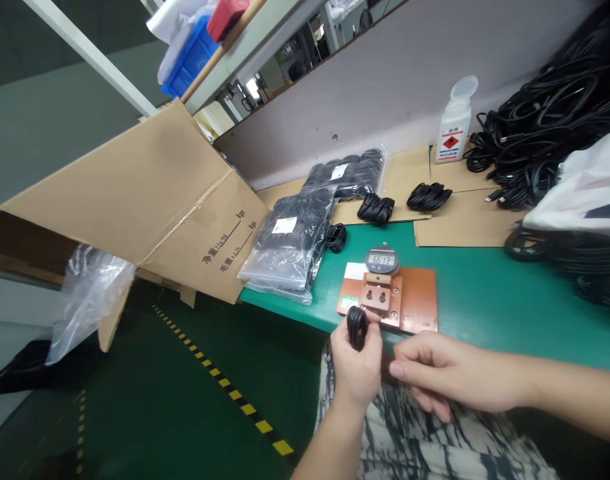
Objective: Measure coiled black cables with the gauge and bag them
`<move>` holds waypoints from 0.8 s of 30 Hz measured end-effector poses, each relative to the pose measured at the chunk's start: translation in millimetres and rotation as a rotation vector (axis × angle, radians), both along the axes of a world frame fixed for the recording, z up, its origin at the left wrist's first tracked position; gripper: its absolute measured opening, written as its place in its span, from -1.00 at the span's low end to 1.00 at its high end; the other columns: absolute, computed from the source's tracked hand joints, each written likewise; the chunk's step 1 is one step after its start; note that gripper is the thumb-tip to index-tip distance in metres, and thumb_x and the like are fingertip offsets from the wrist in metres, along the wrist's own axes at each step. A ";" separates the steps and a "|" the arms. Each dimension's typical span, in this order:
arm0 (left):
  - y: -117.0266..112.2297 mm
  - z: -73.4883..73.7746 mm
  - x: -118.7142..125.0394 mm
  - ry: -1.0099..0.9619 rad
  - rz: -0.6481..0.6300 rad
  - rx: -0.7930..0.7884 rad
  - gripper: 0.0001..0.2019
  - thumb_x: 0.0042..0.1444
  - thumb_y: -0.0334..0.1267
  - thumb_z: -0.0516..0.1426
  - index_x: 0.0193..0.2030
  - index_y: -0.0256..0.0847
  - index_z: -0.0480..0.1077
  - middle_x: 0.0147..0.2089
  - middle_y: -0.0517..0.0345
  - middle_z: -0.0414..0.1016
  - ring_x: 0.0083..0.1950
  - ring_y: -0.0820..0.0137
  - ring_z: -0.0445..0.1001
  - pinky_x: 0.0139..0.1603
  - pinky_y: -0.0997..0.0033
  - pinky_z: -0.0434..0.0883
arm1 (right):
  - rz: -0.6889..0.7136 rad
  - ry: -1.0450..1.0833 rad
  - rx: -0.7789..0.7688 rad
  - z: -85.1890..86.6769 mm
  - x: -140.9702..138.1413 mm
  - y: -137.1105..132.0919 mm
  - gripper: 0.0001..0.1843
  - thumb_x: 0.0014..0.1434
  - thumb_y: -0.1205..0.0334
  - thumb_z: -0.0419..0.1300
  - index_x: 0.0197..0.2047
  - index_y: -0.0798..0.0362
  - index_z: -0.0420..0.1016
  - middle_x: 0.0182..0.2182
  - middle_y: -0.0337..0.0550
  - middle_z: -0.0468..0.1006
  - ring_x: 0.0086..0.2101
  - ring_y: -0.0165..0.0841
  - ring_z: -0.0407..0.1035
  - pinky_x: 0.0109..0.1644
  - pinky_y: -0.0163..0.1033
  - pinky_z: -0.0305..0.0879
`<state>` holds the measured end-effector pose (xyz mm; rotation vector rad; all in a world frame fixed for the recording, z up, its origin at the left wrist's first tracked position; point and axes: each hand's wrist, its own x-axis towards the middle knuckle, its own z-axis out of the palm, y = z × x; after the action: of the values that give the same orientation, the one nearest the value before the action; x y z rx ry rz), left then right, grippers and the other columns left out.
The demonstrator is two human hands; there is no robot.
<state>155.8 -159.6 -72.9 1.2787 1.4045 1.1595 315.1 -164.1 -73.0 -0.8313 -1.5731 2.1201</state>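
Observation:
My left hand is closed round a small coiled black cable, its loops standing up between the thumb and fingers. It is at the table's front edge, just before a digital gauge whose display reads about 6613. The gauge sits on a copper-coloured metal block, fixed to a reddish-brown base plate. To the right of the left hand, my right hand hovers over the patterned cloth on my lap. Its fingers are loosely bent and apart, with nothing visible in them.
Clear bags of coiled cables lie beside an open cardboard box on the left. Loose cable bundles rest behind the gauge. A white bottle stands at the back, near a large heap of black cables on the right.

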 end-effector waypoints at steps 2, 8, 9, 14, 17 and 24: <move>0.2 0.3 0.3 -0.003 0.001 0.004 -0.94 0.01 -0.36 0.20 -0.33 -0.25 0.44 -0.41 0.16 0.45 -0.38 0.38 0.44 -0.29 0.41 0.40 | -0.004 0.002 -0.002 0.6 0.0 0.2 -0.38 0.19 -0.31 0.12 -0.56 0.09 0.29 -0.68 -0.28 0.37 -0.68 -0.52 0.25 -0.57 -0.44 0.13; 1.0 2.6 1.1 -0.005 0.006 0.003 -0.94 -0.01 -0.36 0.21 -0.34 -0.25 0.45 -0.42 0.15 0.46 -0.36 0.35 0.46 -0.26 0.39 0.41 | 0.002 -0.012 0.003 3.6 0.6 0.4 -0.37 0.18 -0.32 0.10 -0.57 0.08 0.28 -0.68 -0.28 0.36 -0.68 -0.52 0.24 -0.57 -0.43 0.13; 0.9 2.1 0.9 -0.007 0.007 0.005 -0.93 -0.01 -0.36 0.21 -0.34 -0.25 0.45 -0.42 0.15 0.46 -0.35 0.35 0.46 -0.26 0.38 0.41 | 0.002 -0.013 0.004 3.7 0.7 0.2 -0.37 0.19 -0.33 0.09 -0.57 0.08 0.28 -0.68 -0.28 0.36 -0.68 -0.52 0.24 -0.57 -0.43 0.13; 0.3 -1.9 -0.8 -0.006 -0.007 -0.002 -0.94 0.02 -0.35 0.20 -0.33 -0.25 0.44 -0.39 0.15 0.47 -0.35 0.37 0.45 -0.26 0.41 0.40 | 0.010 -0.014 -0.002 3.4 0.7 0.7 -0.36 0.18 -0.34 0.09 -0.57 0.09 0.27 -0.68 -0.28 0.36 -0.67 -0.53 0.25 -0.56 -0.45 0.13; 0.0 -2.8 -1.1 -0.014 -0.013 -0.010 -0.94 0.04 -0.34 0.19 -0.32 -0.25 0.44 -0.38 0.14 0.47 -0.35 0.38 0.45 -0.27 0.42 0.39 | 0.010 -0.015 0.007 2.7 0.5 1.2 -0.35 0.19 -0.34 0.08 -0.56 0.11 0.28 -0.67 -0.26 0.37 -0.67 -0.53 0.26 -0.56 -0.45 0.13; 0.6 -1.9 -0.8 -0.007 -0.011 -0.011 -0.94 0.04 -0.33 0.18 -0.32 -0.25 0.43 -0.39 0.14 0.46 -0.35 0.37 0.44 -0.26 0.40 0.40 | 0.007 -0.002 0.000 1.9 0.8 0.7 -0.34 0.18 -0.36 0.07 -0.56 0.10 0.27 -0.67 -0.26 0.37 -0.67 -0.53 0.25 -0.57 -0.45 0.13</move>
<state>155.0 -159.0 -74.8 1.2722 1.3956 1.1459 315.9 -163.4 -71.1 -0.8296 -1.5800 2.1247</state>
